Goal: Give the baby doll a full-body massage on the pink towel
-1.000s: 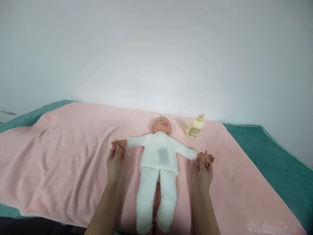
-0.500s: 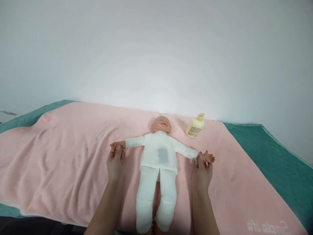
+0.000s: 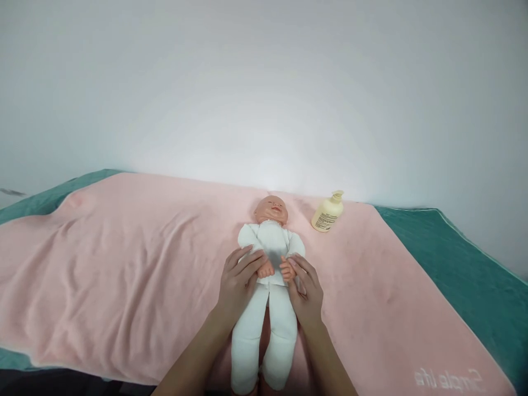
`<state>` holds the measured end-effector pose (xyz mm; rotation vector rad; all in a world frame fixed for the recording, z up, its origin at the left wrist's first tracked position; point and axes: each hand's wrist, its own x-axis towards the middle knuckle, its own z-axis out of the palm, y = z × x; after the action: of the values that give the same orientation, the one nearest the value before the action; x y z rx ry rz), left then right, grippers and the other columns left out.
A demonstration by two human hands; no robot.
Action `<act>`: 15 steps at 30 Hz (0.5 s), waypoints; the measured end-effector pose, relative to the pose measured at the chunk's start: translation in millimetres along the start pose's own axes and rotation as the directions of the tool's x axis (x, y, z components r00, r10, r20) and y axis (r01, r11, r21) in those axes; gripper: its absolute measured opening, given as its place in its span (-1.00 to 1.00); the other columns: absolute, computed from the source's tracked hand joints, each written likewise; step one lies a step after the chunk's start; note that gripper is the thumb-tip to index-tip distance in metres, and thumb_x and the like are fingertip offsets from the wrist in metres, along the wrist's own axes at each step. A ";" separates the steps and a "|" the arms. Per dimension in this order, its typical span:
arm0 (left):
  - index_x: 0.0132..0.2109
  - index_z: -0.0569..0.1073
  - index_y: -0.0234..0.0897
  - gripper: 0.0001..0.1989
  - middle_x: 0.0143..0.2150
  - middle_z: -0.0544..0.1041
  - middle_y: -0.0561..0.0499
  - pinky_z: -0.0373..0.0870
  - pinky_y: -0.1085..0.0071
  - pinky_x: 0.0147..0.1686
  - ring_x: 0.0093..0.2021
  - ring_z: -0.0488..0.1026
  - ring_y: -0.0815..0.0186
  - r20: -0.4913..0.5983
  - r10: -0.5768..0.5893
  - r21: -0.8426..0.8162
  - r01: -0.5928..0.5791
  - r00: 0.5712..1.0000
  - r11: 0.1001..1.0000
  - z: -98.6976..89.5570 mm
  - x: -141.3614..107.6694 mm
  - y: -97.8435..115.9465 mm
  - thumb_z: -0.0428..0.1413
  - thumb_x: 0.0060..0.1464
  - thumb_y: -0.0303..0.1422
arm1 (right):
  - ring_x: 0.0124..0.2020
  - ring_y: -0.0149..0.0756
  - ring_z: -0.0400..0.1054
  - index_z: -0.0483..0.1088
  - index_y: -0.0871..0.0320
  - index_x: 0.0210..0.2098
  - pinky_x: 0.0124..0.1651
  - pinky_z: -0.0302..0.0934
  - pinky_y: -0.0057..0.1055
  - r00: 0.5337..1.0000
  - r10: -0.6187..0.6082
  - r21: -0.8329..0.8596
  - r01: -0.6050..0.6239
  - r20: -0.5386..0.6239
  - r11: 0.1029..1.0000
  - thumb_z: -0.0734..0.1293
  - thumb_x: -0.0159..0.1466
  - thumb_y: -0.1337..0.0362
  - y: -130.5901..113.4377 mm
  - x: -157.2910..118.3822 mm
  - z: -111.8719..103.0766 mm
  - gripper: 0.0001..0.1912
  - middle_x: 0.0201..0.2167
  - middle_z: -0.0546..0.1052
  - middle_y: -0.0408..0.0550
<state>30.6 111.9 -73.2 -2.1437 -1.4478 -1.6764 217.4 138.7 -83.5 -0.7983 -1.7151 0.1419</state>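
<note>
A baby doll (image 3: pixel 270 236) in a white cloth body lies on its back, head away from me. Its forearms are folded inward over the belly, partly covering a grey patch there. My left hand (image 3: pixel 239 278) is closed around the doll's arm on the left, near the wrist, with that small fist (image 3: pixel 266 269) showing past my fingers. On the other side, my right hand (image 3: pixel 306 283) grips the doll's other arm at the wrist, its small hand (image 3: pixel 286 268) beside my fingertips.
Under the doll spreads a pink blanket (image 3: pixel 136 264), wrinkled on the left, over a green cover (image 3: pixel 449 253). A pale yellow pump bottle (image 3: pixel 328 213) stands to the right of the doll's head. Behind the bed rises a white wall (image 3: pixel 264 99).
Both my hands have moved inward, bringing the doll's arms from stretched out sideways to folded over its belly. The bottle and blanket have stayed put.
</note>
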 end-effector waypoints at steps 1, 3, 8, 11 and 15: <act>0.06 0.48 -0.05 -0.60 0.01 0.56 0.06 0.27 0.11 0.14 0.15 0.36 0.19 0.013 0.025 0.018 -0.025 1.000 1.000 0.4 0.9 -0.1 0.03 0.18 -0.55 | 0.08 -0.17 0.36 0.36 -0.06 0.12 0.08 0.35 -0.11 0.999 -0.035 -0.008 0.035 0.010 0.999 0.30 0.26 0.46 0.4 1.0 0.1 -0.53 0.02 0.47 -0.01; 0.06 0.48 -0.06 -0.62 0.01 0.56 0.05 0.27 0.10 0.14 0.16 0.35 0.19 0.031 0.062 0.037 -0.063 0.998 0.997 1.2 1.9 -0.3 0.04 0.18 -0.55 | 0.09 -0.17 0.36 0.34 -0.07 0.14 0.07 0.37 -0.11 0.995 -0.087 -0.028 0.088 0.041 0.996 0.29 0.26 0.49 0.9 3.1 0.2 -0.49 0.02 0.46 -0.01; 0.04 0.49 -0.13 -0.67 0.00 0.56 0.02 0.30 0.10 0.13 0.14 0.36 0.19 0.060 0.111 0.067 -0.115 0.992 0.991 4.3 3.0 0.9 0.03 0.20 -0.53 | 0.11 -0.15 0.34 0.32 -0.11 0.17 0.06 0.37 -0.07 0.984 -0.158 -0.061 0.163 0.086 0.985 0.28 0.25 0.54 0.7 6.3 -0.1 -0.43 0.03 0.47 -0.02; 0.02 0.50 -0.16 -0.69 0.00 0.56 0.01 0.31 0.11 0.13 0.13 0.37 0.20 0.060 0.109 0.059 -0.112 0.992 0.992 5.7 3.5 0.8 0.00 0.22 -0.53 | 0.10 -0.15 0.35 0.34 -0.10 0.15 0.07 0.37 -0.08 0.984 -0.157 -0.056 0.162 0.089 0.985 0.27 0.26 0.53 1.0 4.9 0.0 -0.45 0.02 0.48 -0.02; 0.00 0.51 -0.15 -0.71 0.00 0.56 0.02 0.27 0.11 0.17 0.12 0.39 0.21 0.043 0.008 -0.050 -0.006 0.999 0.999 0.3 1.5 -0.9 0.05 0.19 -0.50 | 0.07 -0.16 0.37 0.40 -0.04 0.08 0.10 0.33 -0.07 1.000 0.013 0.021 -0.013 0.017 1.000 0.30 0.26 0.46 3.1 0.0 0.3 -0.56 0.01 0.48 0.00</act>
<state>30.2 113.5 -72.5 -2.2213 -1.4229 -1.6915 218.5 141.1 -85.1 -0.7953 -1.7220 0.1759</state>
